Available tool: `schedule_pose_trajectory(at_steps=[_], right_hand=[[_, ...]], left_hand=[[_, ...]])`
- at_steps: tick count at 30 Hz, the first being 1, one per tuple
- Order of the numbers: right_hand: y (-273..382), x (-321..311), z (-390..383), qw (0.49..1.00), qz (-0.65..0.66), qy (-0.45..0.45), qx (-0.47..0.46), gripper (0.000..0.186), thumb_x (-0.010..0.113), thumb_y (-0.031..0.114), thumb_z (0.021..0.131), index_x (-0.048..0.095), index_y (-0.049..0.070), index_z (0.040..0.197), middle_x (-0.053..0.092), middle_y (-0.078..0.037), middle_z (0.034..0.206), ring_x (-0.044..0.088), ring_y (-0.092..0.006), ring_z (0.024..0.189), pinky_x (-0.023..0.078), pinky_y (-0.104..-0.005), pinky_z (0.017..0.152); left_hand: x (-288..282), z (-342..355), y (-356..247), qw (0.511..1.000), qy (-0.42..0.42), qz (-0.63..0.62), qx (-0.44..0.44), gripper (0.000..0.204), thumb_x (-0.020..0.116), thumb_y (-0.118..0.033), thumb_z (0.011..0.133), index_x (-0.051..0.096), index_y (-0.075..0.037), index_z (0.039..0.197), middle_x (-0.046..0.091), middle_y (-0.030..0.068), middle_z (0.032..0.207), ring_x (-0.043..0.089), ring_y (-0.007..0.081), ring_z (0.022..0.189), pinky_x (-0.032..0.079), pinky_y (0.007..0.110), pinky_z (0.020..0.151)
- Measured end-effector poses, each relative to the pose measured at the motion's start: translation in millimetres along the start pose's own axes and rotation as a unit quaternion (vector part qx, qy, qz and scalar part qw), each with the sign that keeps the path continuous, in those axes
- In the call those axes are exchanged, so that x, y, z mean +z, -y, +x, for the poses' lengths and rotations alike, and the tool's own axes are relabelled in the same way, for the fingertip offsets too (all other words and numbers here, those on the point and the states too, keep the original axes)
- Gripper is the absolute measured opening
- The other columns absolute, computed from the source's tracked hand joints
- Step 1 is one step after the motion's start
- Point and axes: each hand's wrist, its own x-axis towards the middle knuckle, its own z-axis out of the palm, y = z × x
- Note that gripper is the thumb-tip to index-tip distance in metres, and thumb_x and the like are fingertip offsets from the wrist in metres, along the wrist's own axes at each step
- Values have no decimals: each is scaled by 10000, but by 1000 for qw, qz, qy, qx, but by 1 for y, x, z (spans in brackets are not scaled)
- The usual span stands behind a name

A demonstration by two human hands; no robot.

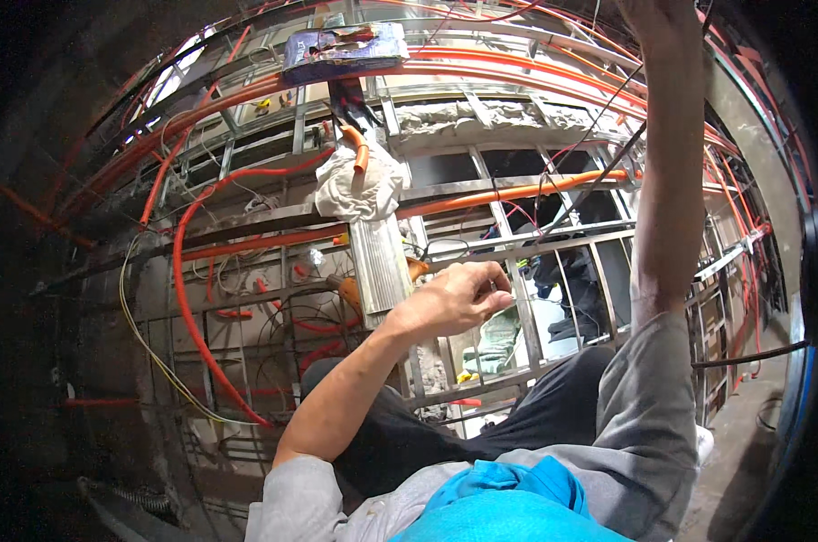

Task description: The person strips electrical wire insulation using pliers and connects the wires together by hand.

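Observation:
My left hand is closed, fingertips pinched, over the metal framing to the right of a pale ribbed board. A thin strand appears near its fingertips, but I cannot make out what it holds. My right forearm rises along the right side to my right hand, cut off at the top edge with its fingers hidden. On the board lies a crumpled white cloth with a short orange tube. An orange tool, partly covered, is beside the board.
My legs are bent over an open metal grid with gaps below. Red and orange conduits and loose wires cross the framing. A worn box rests on beams at the top. A concrete strip runs at the right.

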Motion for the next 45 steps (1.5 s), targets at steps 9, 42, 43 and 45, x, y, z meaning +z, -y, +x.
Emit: schedule_pose_trajectory(at_steps=[9, 42, 43, 45], right_hand=[[-111, 64, -126, 966, -184, -81, 165, 259, 563, 195, 1078, 653, -4, 1217, 719, -88, 1155, 697, -166, 1013, 556, -332, 1003], [-226, -217, -51, 523, -733, -112, 420, 242, 621, 224, 934, 765, 60, 1037, 707, -169, 879, 674, -249, 730, 560, -394, 676], [-183, -258, -58, 544, -742, -53, 389, 221, 636, 242, 933, 755, 71, 1005, 671, -92, 829, 599, -176, 659, 502, -347, 594], [-193, -241, -39, 598, -727, -130, 313, 208, 641, 249, 939, 743, 70, 973, 647, -77, 793, 578, -167, 634, 482, -344, 574]], left_hand=[[-11, -9, 1, 970, -213, -113, 29, 410, 614, -419, 1059, 629, -23, 1163, 623, -3, 782, 561, 66, 702, 461, 272, 622], [-4, 0, 2, 915, -295, -271, -34, 321, 470, -351, 1121, 462, -31, 1098, 587, 18, 625, 538, 88, 530, 417, 251, 507], [-3, 10, -8, 918, -288, -274, -9, 329, 469, -358, 1121, 461, -30, 1098, 590, 20, 628, 543, 89, 532, 420, 251, 507], [-17, 3, 4, 913, -320, -252, -27, 361, 465, -381, 1119, 455, -20, 1109, 591, 24, 629, 552, 88, 539, 426, 248, 509]])
